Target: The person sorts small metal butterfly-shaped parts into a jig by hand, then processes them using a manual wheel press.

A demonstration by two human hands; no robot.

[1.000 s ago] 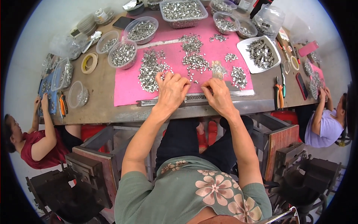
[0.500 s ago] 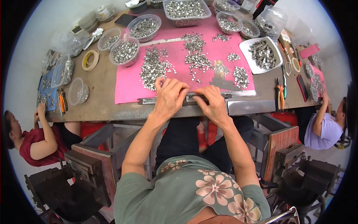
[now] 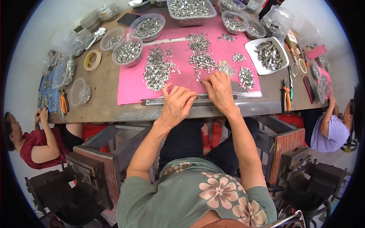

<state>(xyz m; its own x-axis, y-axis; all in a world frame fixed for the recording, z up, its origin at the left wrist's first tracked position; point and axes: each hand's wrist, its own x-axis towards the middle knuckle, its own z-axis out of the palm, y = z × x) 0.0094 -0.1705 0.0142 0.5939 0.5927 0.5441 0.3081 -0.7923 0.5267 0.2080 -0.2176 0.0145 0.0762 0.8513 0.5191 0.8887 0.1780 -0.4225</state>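
A long narrow slotted metal bar (image 3: 154, 102) lies along the front edge of the pink mat (image 3: 129, 85). My left hand (image 3: 176, 104) rests over the bar, its thumb and forefinger closed together at the middle; whatever they grip is hidden. Farther forward, my right hand (image 3: 220, 91) is above the bar's right part, thumb and forefinger pinched near the mat. A small dark bit may be at those fingertips, too small to name. Beyond the hands lie heaps of small shiny metal pieces, a big left heap (image 3: 157, 70) and a middle heap (image 3: 202, 60). Thin metal pins (image 3: 226, 68) lie just past my right hand.
Tubs of metal pieces (image 3: 127, 52) line the back, and a white tray (image 3: 253, 47) stands at right. Orange-handled cutters (image 3: 285, 97), a phone (image 3: 308, 89) and a tape roll (image 3: 92, 60) lie around. One person (image 3: 42, 144) works at left, another (image 3: 330, 129) at right.
My right hand has lifted off the bar and moved forward, toward the metal pieces. My left hand has shifted slightly right and nearer to me, staying at the bar.
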